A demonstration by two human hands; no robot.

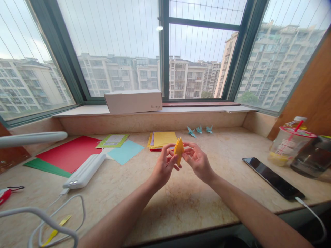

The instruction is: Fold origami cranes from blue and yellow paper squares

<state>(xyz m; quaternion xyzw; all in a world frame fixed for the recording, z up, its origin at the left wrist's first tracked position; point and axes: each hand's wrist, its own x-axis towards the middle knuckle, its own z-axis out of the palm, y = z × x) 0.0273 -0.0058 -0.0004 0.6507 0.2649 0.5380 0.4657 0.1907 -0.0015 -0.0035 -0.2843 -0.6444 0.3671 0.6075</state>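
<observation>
Above the middle of the marble-look counter, a folded piece of yellow origami paper [179, 148] stands upright, narrow and pointed at the top. My left hand [165, 163] pinches it from the left, thumb toward me and fingers behind. On the other side my right hand [198, 160] has its fingertips at the paper's right edge, curled around it. Just behind the hands lies a stack of yellow paper sheets [164, 138], with purple and red edges showing. Farther back and to the right stand three small light-blue paper cranes [199, 129].
To the left lie red paper [69, 151], green paper [46, 167], light-blue paper [126, 151] and a white power bank [85, 172] with a looping cable. A phone [272, 177] on a charging cable, a plastic cup [289, 146] and a dark container [311, 158] are on the right. A white box [133, 102] sits on the windowsill.
</observation>
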